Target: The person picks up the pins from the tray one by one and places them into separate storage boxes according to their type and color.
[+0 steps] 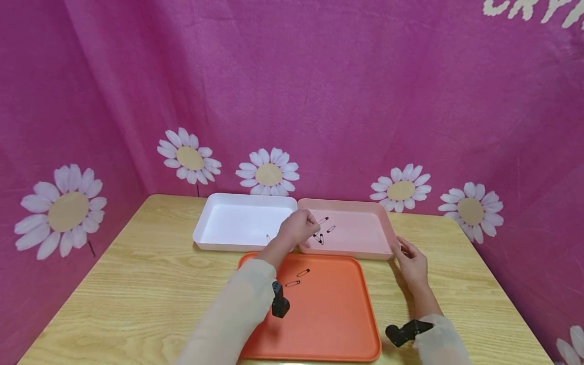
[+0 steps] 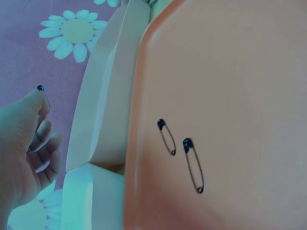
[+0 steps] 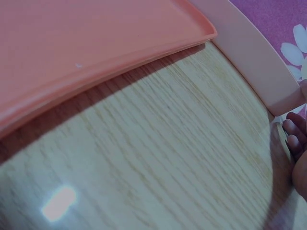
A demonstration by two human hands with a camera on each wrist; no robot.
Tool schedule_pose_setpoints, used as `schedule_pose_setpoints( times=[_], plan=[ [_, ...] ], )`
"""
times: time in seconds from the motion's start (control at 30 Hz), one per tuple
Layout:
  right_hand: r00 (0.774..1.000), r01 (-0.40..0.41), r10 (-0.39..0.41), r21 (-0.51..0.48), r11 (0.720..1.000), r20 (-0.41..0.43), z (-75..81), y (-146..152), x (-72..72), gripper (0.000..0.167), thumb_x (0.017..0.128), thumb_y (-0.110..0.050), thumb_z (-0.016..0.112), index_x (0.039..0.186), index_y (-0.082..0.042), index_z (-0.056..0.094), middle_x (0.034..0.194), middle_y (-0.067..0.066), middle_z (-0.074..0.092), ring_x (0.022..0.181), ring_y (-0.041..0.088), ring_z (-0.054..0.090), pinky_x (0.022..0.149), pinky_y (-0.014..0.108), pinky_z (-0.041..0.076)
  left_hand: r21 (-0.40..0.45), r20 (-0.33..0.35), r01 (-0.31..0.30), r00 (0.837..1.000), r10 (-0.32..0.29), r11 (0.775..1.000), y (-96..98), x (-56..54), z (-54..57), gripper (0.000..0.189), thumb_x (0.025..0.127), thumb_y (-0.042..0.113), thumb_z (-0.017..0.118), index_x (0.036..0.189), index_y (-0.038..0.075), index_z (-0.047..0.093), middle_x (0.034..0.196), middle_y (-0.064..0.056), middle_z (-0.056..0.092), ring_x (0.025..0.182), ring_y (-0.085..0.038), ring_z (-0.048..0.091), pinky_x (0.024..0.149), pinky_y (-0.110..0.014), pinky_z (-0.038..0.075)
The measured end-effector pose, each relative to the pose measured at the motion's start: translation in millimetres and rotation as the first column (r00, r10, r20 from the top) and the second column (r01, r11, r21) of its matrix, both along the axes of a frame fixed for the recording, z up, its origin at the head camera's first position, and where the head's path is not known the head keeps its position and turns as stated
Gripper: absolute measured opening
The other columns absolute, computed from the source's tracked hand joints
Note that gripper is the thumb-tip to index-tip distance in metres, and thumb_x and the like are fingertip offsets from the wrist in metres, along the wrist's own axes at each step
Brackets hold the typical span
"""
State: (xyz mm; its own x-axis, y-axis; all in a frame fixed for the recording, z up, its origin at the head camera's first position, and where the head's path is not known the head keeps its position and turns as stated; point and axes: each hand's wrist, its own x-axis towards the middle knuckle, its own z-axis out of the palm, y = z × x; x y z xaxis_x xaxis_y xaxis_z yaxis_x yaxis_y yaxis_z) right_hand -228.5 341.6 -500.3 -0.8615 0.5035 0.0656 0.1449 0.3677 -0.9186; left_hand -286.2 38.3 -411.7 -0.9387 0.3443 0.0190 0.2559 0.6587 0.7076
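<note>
My left hand (image 1: 298,226) is over the left end of the pink tray (image 1: 360,235). Between its thumb and forefinger it pinches a black-headed safety pin (image 2: 42,90), mostly hidden by the fingers. Inside the pink tray, below and beside that hand, lie several dark safety pins (image 1: 331,229). My right hand (image 1: 412,263) rests at that tray's near right corner, fingertips against the outer wall, fingers loosely bent. Two more dark safety pins (image 2: 194,165) lie on the orange tray (image 1: 328,314), in front of the pink one.
A white tray (image 1: 232,223) stands left of the pink tray, their ends side by side. A small gold-coloured pin (image 1: 268,237) shows in it, partly behind the left arm. Wooden tabletop (image 1: 123,284) surrounds the trays. A pink curtain with daisies (image 1: 347,101) hangs behind.
</note>
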Motion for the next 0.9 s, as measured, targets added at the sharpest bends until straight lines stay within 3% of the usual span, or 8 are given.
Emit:
schedule_pose_setpoints(
  times=[0.1,0.27,0.4,0.63,0.9],
  plan=[
    [1.000,-0.003,0.003,0.001,1.000,-0.017,-1.1,0,-1.3,0.049,0.088,-0.039,0.061,0.131,-0.015,0.056,0.103,-0.010,0.056,0.084,-0.012,0.045,0.071,0.004,0.038,0.020,0.016,-0.015,1.000,0.015,1.000,2.6,1.2,-1.3,0.010,0.089,0.018,0.052,0.086,0.011,0.059,0.068,0.002,0.054,0.063,-0.024,0.069,0.058,-0.025,0.040],
    [0.998,-0.004,0.004,-0.002,1.000,-0.065,-3.6,0,-1.4,0.046,0.088,-0.032,0.063,0.128,-0.010,0.058,0.084,-0.025,0.051,0.079,-0.012,0.047,0.069,0.005,0.039,-0.016,-0.020,-0.005,1.000,0.005,1.000,3.3,2.5,-4.1,0.021,0.092,0.025,0.055,0.104,0.011,0.064,0.076,0.001,0.057,0.061,-0.013,0.059,0.059,-0.024,0.040],
    [0.998,-0.002,0.003,0.002,1.000,-0.063,-4.0,1,-0.6,0.046,0.088,-0.032,0.063,0.128,-0.011,0.058,0.081,-0.029,0.050,0.079,-0.012,0.047,0.068,0.006,0.039,-0.047,-0.055,0.027,0.998,-0.030,0.999,-0.3,4.9,-5.5,0.022,0.091,0.030,0.057,0.100,0.013,0.067,0.072,0.003,0.053,0.062,-0.010,0.047,0.057,-0.024,0.037],
    [1.000,-0.005,0.006,0.015,1.000,-0.030,-0.8,2,1.0,0.047,0.088,-0.036,0.062,0.130,-0.014,0.057,0.088,-0.025,0.050,0.082,-0.014,0.046,0.071,0.004,0.038,-0.091,-0.075,0.118,0.989,-0.124,0.989,-6.1,15.0,-10.0,0.017,0.090,0.026,0.058,0.094,0.013,0.068,0.071,0.006,0.054,0.062,-0.009,0.046,0.056,-0.022,0.036],
    [0.999,-0.013,0.013,0.001,1.000,-0.043,0.0,1,1.1,0.046,0.088,-0.034,0.063,0.129,-0.012,0.058,0.085,-0.027,0.050,0.082,-0.012,0.047,0.071,0.003,0.039,-0.178,-0.098,0.192,0.972,-0.212,0.965,-19.2,34.4,-13.6,0.013,0.088,0.027,0.061,0.086,0.016,0.067,0.070,0.007,0.053,0.066,-0.008,0.047,0.060,-0.022,0.039]
  ],
)
